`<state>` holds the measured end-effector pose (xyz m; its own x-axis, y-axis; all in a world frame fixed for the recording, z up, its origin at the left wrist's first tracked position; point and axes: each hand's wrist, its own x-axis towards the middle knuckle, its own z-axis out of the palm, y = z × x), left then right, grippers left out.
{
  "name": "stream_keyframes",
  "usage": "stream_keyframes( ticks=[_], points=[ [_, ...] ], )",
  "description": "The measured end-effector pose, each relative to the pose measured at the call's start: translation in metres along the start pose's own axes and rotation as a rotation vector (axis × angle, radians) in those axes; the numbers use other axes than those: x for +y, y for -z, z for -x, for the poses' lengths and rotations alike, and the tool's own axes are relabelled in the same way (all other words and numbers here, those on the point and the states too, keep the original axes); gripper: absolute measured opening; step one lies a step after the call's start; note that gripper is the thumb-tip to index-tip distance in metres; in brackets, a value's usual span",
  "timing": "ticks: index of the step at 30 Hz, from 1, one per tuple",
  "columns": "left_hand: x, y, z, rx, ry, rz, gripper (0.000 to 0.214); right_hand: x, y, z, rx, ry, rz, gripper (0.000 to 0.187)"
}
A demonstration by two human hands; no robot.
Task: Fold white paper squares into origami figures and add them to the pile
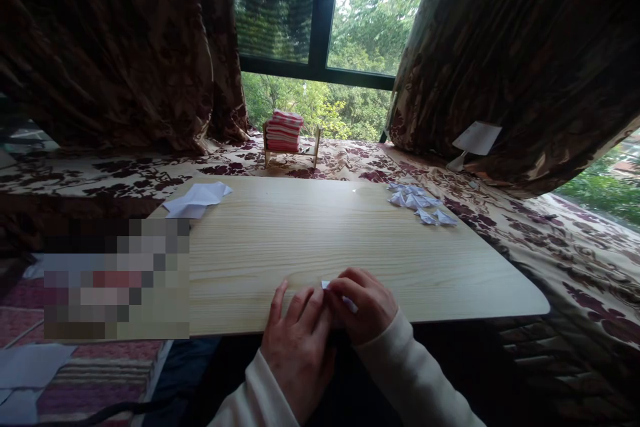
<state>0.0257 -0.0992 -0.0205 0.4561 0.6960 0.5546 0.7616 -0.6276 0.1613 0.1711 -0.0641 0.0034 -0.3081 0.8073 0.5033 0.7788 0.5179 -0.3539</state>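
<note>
A small piece of folded white paper (325,285) is at the table's near edge, mostly covered by my fingers. My right hand (369,305) pinches it, thumb and fingers drawn together. My left hand (299,340) lies against it from the left, its forefinger side pressed close to the right fingertips. The outer fingers of that hand are spread on the wooden table (260,240). Its thumb is hidden. Several folded white paper pieces (415,199) lie in a cluster at the table's far right.
White paper sheets (197,199) lie at the table's far left corner. Beyond the table, pink striped folded cloths (285,131) sit on a small wooden stand. A white lamp (477,138) stands right on the floral sill cover (350,160). A blurred patch covers the left.
</note>
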Motion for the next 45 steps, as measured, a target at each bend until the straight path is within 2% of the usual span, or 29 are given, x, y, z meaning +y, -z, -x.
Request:
stream_keyframes(
  ticks=[4,8,15,18,24,31,45],
  points=[
    [-0.004,0.003,0.004,0.053,-0.033,0.038,0.041,0.006,-0.011,0.012,0.069,-0.04,-0.139,0.016],
    [-0.011,0.011,0.004,0.033,-0.039,0.089,0.036,0.009,-0.012,0.014,0.078,0.001,-0.193,0.014],
    [-0.013,0.014,0.002,0.048,-0.061,0.082,0.033,0.008,-0.006,0.015,0.008,0.082,-0.143,0.014],
    [-0.013,0.013,0.004,0.074,-0.069,0.067,0.033,0.005,-0.006,0.016,0.001,0.068,-0.116,0.015],
    [-0.013,0.016,0.005,0.034,-0.049,0.078,0.034,-0.005,-0.007,0.017,0.023,0.018,-0.104,0.019],
    [-0.019,0.022,0.012,0.027,-0.106,0.109,0.04,-0.007,-0.007,0.018,0.047,0.016,-0.146,0.018],
    [-0.017,0.029,0.009,0.07,-0.015,0.195,0.026,-0.008,-0.009,0.02,0.046,-0.023,-0.159,0.013]
  ],
)
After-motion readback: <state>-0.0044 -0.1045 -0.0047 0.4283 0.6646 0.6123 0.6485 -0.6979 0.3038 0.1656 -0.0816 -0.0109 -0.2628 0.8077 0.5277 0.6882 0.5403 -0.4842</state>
